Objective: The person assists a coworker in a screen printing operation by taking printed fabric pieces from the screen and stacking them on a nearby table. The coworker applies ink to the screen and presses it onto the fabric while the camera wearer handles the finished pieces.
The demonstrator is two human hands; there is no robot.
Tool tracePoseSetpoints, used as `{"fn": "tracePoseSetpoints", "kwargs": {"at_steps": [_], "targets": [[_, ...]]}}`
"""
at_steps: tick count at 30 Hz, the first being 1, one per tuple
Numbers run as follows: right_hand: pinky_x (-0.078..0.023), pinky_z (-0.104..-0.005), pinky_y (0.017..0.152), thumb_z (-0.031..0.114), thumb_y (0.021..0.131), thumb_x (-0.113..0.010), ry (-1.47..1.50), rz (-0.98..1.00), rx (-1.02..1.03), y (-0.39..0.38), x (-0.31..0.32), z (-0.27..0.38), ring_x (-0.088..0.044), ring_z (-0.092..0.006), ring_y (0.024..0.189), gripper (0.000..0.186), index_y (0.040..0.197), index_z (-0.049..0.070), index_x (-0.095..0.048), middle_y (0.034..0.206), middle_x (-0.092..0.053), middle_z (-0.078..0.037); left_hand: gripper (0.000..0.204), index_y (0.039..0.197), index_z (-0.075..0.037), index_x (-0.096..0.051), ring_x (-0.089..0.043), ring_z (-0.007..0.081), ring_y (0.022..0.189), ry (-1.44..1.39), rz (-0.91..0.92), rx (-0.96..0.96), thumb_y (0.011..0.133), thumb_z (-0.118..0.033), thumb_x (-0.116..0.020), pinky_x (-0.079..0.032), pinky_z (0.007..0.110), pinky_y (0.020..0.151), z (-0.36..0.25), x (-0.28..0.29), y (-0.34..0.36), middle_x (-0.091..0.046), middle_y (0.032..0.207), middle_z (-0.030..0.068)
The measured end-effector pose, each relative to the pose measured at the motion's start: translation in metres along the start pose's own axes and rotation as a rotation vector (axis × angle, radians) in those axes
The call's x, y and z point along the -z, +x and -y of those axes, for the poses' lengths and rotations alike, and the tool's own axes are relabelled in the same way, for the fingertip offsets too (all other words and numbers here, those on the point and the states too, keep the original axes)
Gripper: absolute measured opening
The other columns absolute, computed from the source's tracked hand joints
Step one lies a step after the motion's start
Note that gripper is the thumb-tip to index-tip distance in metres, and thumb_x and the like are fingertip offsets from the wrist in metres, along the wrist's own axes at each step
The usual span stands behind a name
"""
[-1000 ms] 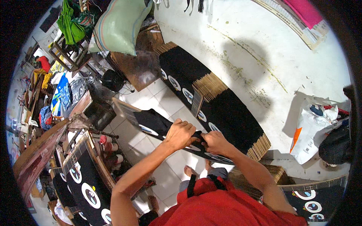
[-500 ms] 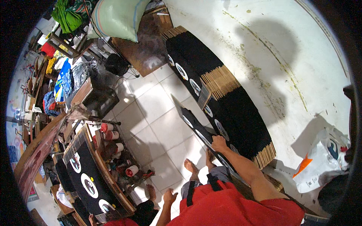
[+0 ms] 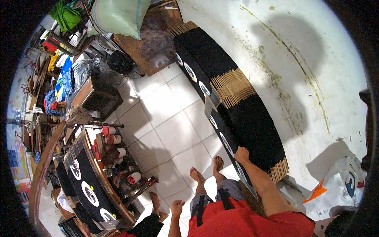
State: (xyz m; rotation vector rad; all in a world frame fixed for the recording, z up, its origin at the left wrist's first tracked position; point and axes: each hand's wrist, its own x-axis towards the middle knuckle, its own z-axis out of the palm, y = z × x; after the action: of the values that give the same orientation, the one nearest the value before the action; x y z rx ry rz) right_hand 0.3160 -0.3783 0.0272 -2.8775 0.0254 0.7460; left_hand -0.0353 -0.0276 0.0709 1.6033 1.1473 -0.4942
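My right hand (image 3: pixel 242 154) is closed on the edge of a long board covered in black fabric with white round prints (image 3: pixel 226 143), which stands against the long row of similar boards with tan ends (image 3: pixel 252 118) on my right. My left hand (image 3: pixel 177 206) hangs low beside my leg, fingers curled, with nothing visible in it. My bare feet (image 3: pixel 195 173) are on the white tiles below.
A printing table with black printed fabric (image 3: pixel 89 189) and paint pots (image 3: pixel 113 138) is at left, with another person's leg (image 3: pixel 155 201) beside it. A pale green sack (image 3: pixel 116 17), cluttered shelves, a white bag (image 3: pixel 327 189) and a stained wall surround the tiled floor (image 3: pixel 177 134).
The board moved rightward from in front of me to against the row. My left hand let go of it and dropped. Another person's legs appeared at lower left.
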Motion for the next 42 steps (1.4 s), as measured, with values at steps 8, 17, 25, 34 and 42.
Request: {"fn": "tracePoseSetpoints", "kwargs": {"at_steps": [8, 17, 25, 34, 42], "targets": [[-0.049, -0.0455, 0.075, 0.009, 0.069, -0.056, -0.014, -0.105, -0.066, 0.024, -0.018, -0.011, -0.061, -0.0359, 0.081, 0.020, 0.085, -0.002, -0.057, 0.084, -0.062, -0.021, 0.031, 0.095, 0.007, -0.058, -0.059, 0.0177, 0.075, 0.009, -0.004, 0.019, 0.075, -0.014, -0.067, -0.047, 0.027, 0.069, -0.030, 0.023, 0.002, -0.063, 0.081, 0.0118], [-0.050, -0.0430, 0.073, 0.009, 0.073, -0.054, -0.058, -0.101, -0.102, 0.028, -0.013, -0.014, -0.063, -0.0344, 0.081, 0.015, 0.085, -0.001, -0.057, 0.083, -0.063, -0.020, 0.025, 0.086, 0.005, -0.061, -0.058, 0.0154, 0.066, -0.060, -0.035, 0.197, 0.074, -0.015, -0.068, -0.046, 0.028, 0.062, 0.023, 0.007, -0.030, -0.062, 0.070, 0.0083], [-0.051, -0.0408, 0.070, 0.008, 0.078, -0.051, -0.120, -0.124, -0.095, 0.030, -0.012, -0.017, -0.064, -0.0323, 0.079, 0.012, 0.085, 0.001, -0.058, 0.081, -0.064, -0.018, 0.022, 0.086, 0.005, -0.060, -0.057, 0.0159, 0.068, -0.080, -0.027, 0.144, 0.076, -0.014, -0.065, -0.046, 0.028, 0.065, 0.010, 0.006, -0.024, -0.062, 0.074, 0.0086], [-0.050, -0.0419, 0.068, 0.016, 0.078, -0.056, -0.030, -0.295, -0.058, 0.004, 0.021, -0.001, -0.061, -0.0318, 0.079, 0.024, 0.097, 0.003, -0.052, 0.089, -0.061, -0.017, 0.031, 0.098, 0.001, -0.057, -0.059, 0.0174, 0.078, -0.145, 0.022, 0.183, 0.078, -0.022, -0.064, -0.044, 0.030, 0.067, -0.019, 0.009, -0.021, -0.063, 0.087, 0.0093], [-0.049, -0.0377, 0.067, 0.022, 0.074, -0.065, 0.516, -0.020, 0.363, -0.072, -0.001, 0.097, -0.060, -0.0272, 0.080, 0.030, 0.095, 0.003, -0.057, 0.092, -0.061, -0.013, 0.036, 0.106, 0.001, -0.053, -0.057, 0.0188, 0.095, -0.560, 0.472, -0.067, 0.086, -0.028, -0.058, -0.042, 0.031, 0.084, -0.195, -0.001, -0.042, -0.061, 0.101, 0.0104]]}}
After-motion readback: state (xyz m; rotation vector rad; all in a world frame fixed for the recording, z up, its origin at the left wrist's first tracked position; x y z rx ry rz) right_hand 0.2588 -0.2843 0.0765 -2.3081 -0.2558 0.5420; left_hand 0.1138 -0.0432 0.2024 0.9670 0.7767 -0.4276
